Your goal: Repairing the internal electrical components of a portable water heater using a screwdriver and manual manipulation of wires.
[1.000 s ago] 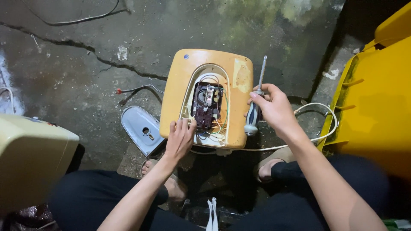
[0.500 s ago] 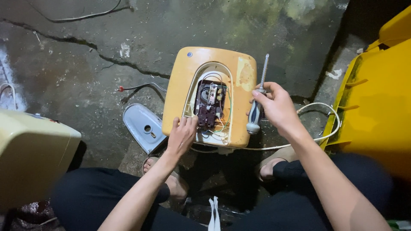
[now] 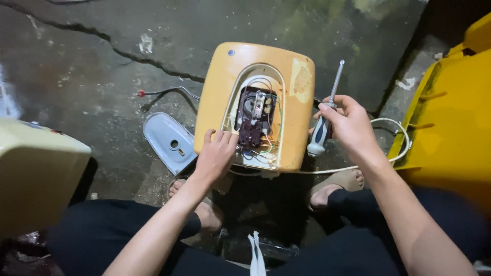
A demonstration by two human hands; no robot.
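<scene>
A: What were the fingers (image 3: 221,139) doing in the head view?

B: Those of the left hand (image 3: 215,156) lay loosely spread and slightly curled on the lower left rim of the heater's (image 3: 220,97) opening. They closed on nothing, only rested there, tips just beside the wiring (image 3: 255,120). The right hand (image 3: 350,125) was wrapped shut around the handle of a screwdriver (image 3: 323,120), thumb across the grip.

A: How did the screwdriver stand?

B: Nearly upright, its shaft pointing toward the top edge of the floor (image 3: 92,87) and its grey and white handle end pointing down. It was held just off the heater's right edge, apart from the opening.

A: And the heater itself?

B: A yellow casing lay flat on the cracked concrete floor, about the middle, between the person's knees and the far edge. Its arched opening was uncovered, showing a dark part and thin coloured wires.

A: Anything round it?

B: A grey cover (image 3: 169,140) lay on the floor just beside the heater's lower left corner. A white cord (image 3: 394,138) looped out past the right wrist. A red-tipped wire (image 3: 163,92) trailed left of the casing. A cream casing (image 3: 36,174) sat at the floor's left edge, and a yellow bin (image 3: 450,112) filled the right edge. Both feet, in sandals (image 3: 340,180), were planted below the heater.
</scene>
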